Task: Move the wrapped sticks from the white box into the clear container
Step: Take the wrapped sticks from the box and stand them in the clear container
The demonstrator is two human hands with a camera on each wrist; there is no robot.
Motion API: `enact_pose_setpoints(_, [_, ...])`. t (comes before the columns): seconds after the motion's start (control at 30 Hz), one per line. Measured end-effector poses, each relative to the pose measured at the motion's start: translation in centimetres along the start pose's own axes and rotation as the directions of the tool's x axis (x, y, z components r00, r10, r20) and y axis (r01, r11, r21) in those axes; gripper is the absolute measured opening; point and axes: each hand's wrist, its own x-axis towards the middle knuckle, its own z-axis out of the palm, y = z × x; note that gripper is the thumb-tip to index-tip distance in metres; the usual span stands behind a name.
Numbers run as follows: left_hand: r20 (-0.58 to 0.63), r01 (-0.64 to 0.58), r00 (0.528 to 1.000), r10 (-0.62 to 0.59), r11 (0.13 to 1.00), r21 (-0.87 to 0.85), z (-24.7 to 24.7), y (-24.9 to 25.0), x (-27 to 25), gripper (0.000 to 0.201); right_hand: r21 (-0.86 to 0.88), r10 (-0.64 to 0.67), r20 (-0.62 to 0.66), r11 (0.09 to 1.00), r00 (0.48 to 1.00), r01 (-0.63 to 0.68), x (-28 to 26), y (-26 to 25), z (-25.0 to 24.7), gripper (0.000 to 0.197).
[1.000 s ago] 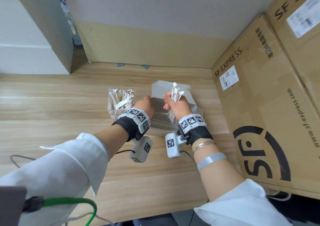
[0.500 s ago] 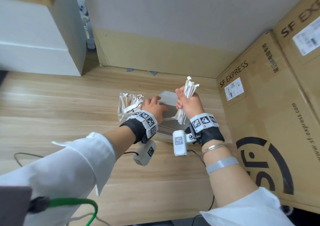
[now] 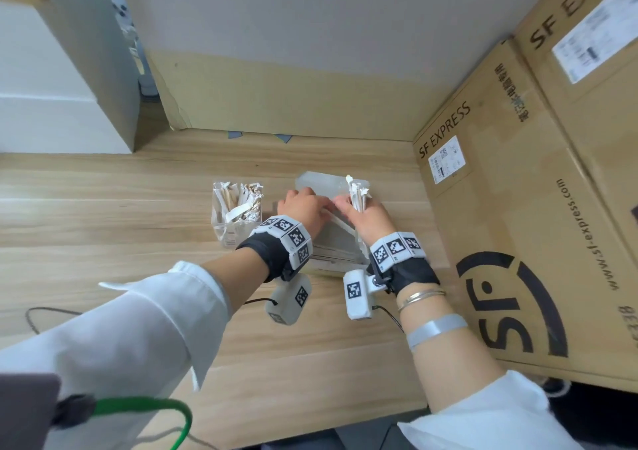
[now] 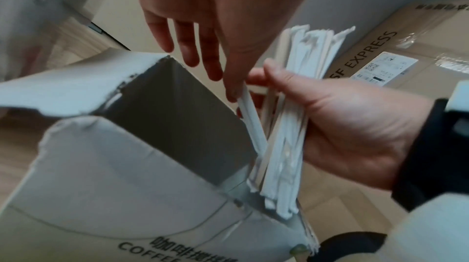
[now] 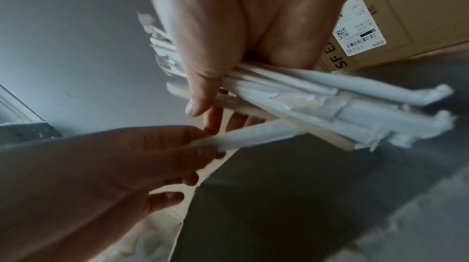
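Note:
My right hand (image 3: 360,209) grips a bundle of white paper-wrapped sticks (image 3: 357,190) upright over the open white box (image 3: 331,242). In the left wrist view the bundle (image 4: 286,146) has its lower ends at the box's right corner (image 4: 101,166). My left hand (image 3: 319,204) reaches across the box and pinches a single wrapped stick (image 4: 250,121) at the bundle's edge; the right wrist view shows this stick (image 5: 243,138) between its thumb and fingers. The clear container (image 3: 221,232), holding several wrapped sticks, stands left of the box.
Large SF Express cardboard boxes (image 3: 518,208) stand close on the right. A cardboard panel (image 3: 276,104) closes off the back and a white block (image 3: 51,104) sits at the far left. Bare wooden tabletop (image 3: 103,208) lies left of the container.
My right hand, raised with the bundle half a second ago, has come back down over the box. My left hand has moved from the box edge to the bundle and taken hold of one stick.

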Motion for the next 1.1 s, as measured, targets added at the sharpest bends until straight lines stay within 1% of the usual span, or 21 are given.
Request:
enact_pose_setpoints(0.07, [-0.034, -0.016, 0.999, 0.013, 0.997, -0.082, -0.4, 0.0, 0.1, 0.025, -0.044, 0.036, 0.033, 0.998, 0.999, -0.034, -0.3, 0.1, 0.2, 0.025])
enact_pose_setpoints(0.13, [-0.070, -0.027, 0.997, 0.013, 0.979, -0.202, -0.7, -0.1, 0.0, 0.019, -0.061, 0.050, 0.081, 0.997, 0.995, -0.045, -0.5, 0.0, 0.5, 0.021])
enact_pose_setpoints(0.23, [-0.080, -0.038, 0.997, 0.016, 0.960, -0.278, -1.2, -0.6, -0.2, 0.017, -0.086, 0.043, 0.126, 0.996, 0.991, -0.033, -0.6, -0.3, 1.3, 0.024])
enact_pose_setpoints(0.27, [-0.089, -0.044, 0.996, 0.017, 0.951, -0.307, -1.2, -0.8, -0.3, 0.020, -0.098, 0.047, 0.135, 0.995, 0.990, -0.034, -0.5, -0.4, 1.6, 0.023])
enact_pose_setpoints(0.33, [-0.122, -0.058, 0.992, 0.011, 0.921, -0.386, -1.5, -1.4, -0.5, 0.034, -0.112, 0.037, 0.156, 0.993, 0.987, -0.019, -0.1, -0.6, 2.3, 0.017])
enact_pose_setpoints(0.4, [-0.179, -0.049, 0.983, -0.031, 0.905, -0.424, -1.9, -2.1, -0.5, 0.046, -0.068, 0.016, 0.107, 0.998, 0.994, -0.009, 0.3, -0.8, 2.8, 0.011])
enact_pose_setpoints(0.47, [-0.241, -0.031, 0.968, -0.074, 0.913, -0.406, -2.6, -3.0, -0.3, 0.048, 0.020, 0.005, -0.001, 1.000, 1.000, -0.005, 0.8, -1.2, 2.9, 0.011])
enact_pose_setpoints(0.53, [-0.297, -0.023, 0.949, -0.104, 0.919, -0.394, -3.3, -4.0, -0.4, 0.044, 0.036, -0.006, -0.088, 0.999, 0.996, 0.009, 1.2, -2.0, 2.8, 0.023])
enact_pose_setpoints(0.6, [-0.349, -0.012, 0.929, -0.128, 0.928, -0.373, -3.7, -4.9, -0.5, 0.040, 0.046, -0.028, -0.140, 0.998, 0.990, 0.034, 1.2, -3.0, 2.8, 0.036])
enact_pose_setpoints(0.63, [-0.371, 0.013, 0.917, -0.148, 0.939, -0.343, -3.8, -5.3, -0.6, 0.038, 0.087, -0.047, -0.160, 0.994, 0.986, 0.062, 1.2, -3.7, 2.8, 0.042])
enact_pose_setpoints(0.7, [-0.390, 0.118, 0.894, -0.218, 0.957, -0.265, -4.1, -6.0, -1.0, 0.036, 0.166, -0.089, -0.186, 0.979, 0.978, 0.121, 1.0, -5.1, 3.2, 0.048])
enact_pose_setpoints(0.73, [-0.387, 0.179, 0.884, -0.261, 0.955, -0.236, -4.4, -6.3, -1.3, 0.035, 0.192, -0.113, -0.188, 0.970, 0.976, 0.150, 1.0, -5.8, 3.5, 0.049])
enact_pose_setpoints(0.8, [-0.353, 0.256, 0.882, -0.312, 0.946, -0.197, -4.8, -7.3, -1.8, 0.036, 0.277, -0.162, -0.172, 0.939, 0.972, 0.206, 0.9, -7.2, 4.4, 0.044])
enact_pose_setpoints(0.9, [-0.261, 0.311, 0.902, -0.344, 0.937, -0.160, -5.1, -9.0, -2.6, 0.056, 0.409, -0.222, -0.126, 0.876, 0.967, 0.254, 0.8, -9.0, 5.8, 0.038])
enact_pose_setpoints(0.97, [-0.161, 0.327, 0.922, -0.353, 0.930, -0.167, -5.2, -10.1, -2.9, 0.068, 0.431, -0.247, -0.098, 0.863, 0.964, 0.265, 0.9, -9.6, 6.7, 0.036])
enact_pose_setpoints(1.03, [-0.068, 0.313, 0.940, -0.336, 0.922, -0.228, -5.1, -11.0, -3.0, 0.073, 0.416, -0.260, -0.082, 0.868, 0.962, 0.270, 1.0, -10.2, 7.2, 0.033])
enact_pose_setpoints(1.1, [-0.049, 0.278, 0.950, -0.307, 0.909, -0.310, -4.9, -11.6, -3.2, 0.073, 0.406, -0.268, -0.085, 0.870, 0.960, 0.279, 1.0, -10.9, 7.5, 0.035])
